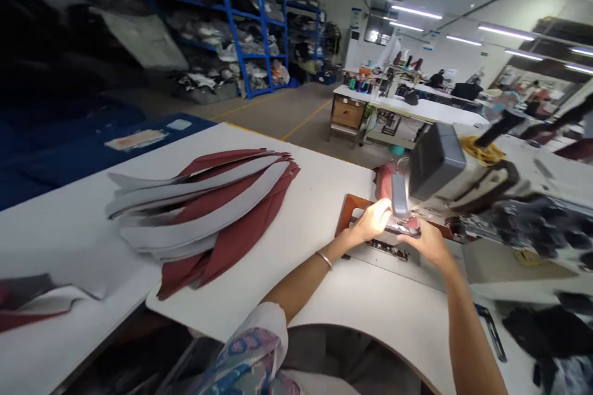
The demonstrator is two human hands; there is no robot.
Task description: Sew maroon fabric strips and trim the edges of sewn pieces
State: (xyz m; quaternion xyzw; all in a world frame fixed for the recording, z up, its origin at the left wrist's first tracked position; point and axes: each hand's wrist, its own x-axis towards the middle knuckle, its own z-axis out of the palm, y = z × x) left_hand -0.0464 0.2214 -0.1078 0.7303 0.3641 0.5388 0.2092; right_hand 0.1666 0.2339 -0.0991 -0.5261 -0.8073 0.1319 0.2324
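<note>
At the sewing machine (438, 160), a maroon fabric piece (384, 182) lies under the lit needle area and bunches up behind it. My left hand (373, 220) is on the near left side of the needle area, fingers closed together at the fabric. My right hand (430, 242) grips the fabric edge from the right, its thumb pointing left toward the needle. The stitching point itself is partly hidden by the machine head and my fingers. Left of my hands, a fanned stack of maroon and grey fabric panels (208, 210) rests on the white table (319, 191).
Another maroon and grey piece (41, 302) lies at the lower left. Yellow cord (482, 149) sits by the machine. Black scissors-like handles (491, 333) and dark cloth (551, 327) are at the lower right. Blue shelves (250, 31) and other worktables (426, 108) stand farther back.
</note>
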